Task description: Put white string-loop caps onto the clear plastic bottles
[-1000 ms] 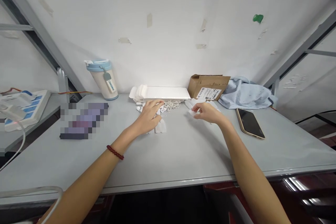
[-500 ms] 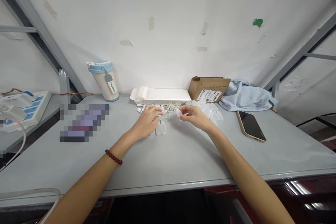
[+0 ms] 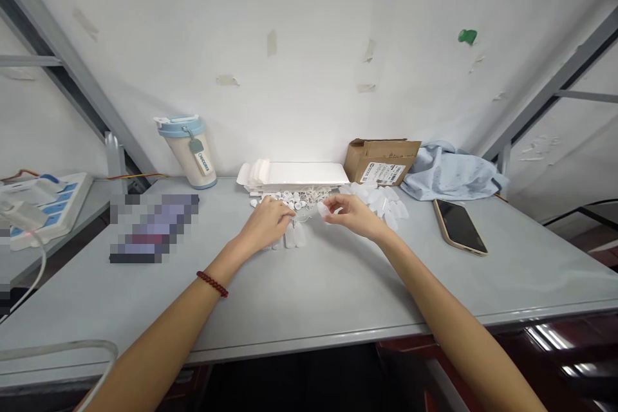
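Note:
My right hand [image 3: 355,215] pinches a translucent white plastic piece [image 3: 322,209] between thumb and fingers, held over the middle of the desk. To its left, my left hand [image 3: 265,224] has its fingers closed beside a thin white loop [image 3: 303,217]; what they hold, if anything, is too small to make out. Small round white parts [image 3: 290,198] lie behind the left fingertips, along with a heap of pale thin strips [image 3: 316,196]. Several flat translucent tabs [image 3: 294,235] lie side by side near the left hand. More translucent pieces [image 3: 389,203] are piled beyond the right hand.
At the wall stand a white box [image 3: 304,172], a brown carton [image 3: 381,161] and a tumbler [image 3: 188,151]. A light blue cloth [image 3: 447,170] and a phone [image 3: 460,226] lie right; a blurred-out item [image 3: 157,228] and a power strip [image 3: 58,206] are left.
My left hand has drawn slightly back toward me, uncovering more of the round white parts. The right hand still holds the translucent piece. The whole view has shifted a little.

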`<control>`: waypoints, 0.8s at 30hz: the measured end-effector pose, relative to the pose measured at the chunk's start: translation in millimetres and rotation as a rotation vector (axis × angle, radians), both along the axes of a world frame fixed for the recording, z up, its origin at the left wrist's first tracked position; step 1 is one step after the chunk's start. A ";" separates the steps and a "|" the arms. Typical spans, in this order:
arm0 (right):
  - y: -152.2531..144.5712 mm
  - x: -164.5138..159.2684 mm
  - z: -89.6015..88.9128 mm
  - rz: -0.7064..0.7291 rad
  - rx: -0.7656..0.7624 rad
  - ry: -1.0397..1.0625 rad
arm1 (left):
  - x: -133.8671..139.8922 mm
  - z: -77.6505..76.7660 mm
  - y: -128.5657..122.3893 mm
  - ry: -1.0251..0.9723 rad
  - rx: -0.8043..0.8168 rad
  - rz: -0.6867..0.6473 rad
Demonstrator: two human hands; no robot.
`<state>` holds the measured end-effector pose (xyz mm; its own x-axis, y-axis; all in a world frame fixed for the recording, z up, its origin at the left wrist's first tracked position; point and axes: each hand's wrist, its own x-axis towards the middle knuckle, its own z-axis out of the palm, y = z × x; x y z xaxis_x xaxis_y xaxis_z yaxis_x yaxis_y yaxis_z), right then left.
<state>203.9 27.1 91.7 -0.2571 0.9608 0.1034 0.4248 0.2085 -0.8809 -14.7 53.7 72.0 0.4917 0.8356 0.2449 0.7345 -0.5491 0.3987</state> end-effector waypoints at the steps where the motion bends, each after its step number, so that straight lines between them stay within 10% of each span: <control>1: -0.1 0.0 0.2 -0.001 0.002 -0.005 | 0.7 0.1 -0.4 0.013 -0.007 0.006; 11: 0.3 -0.4 -1.2 0.002 0.021 0.000 | 2.1 -2.1 2.4 -0.038 -0.049 -0.006; 24: -5.8 -13.1 -4.5 0.079 0.021 0.051 | 7.3 16.2 -15.4 -0.772 -0.569 -0.012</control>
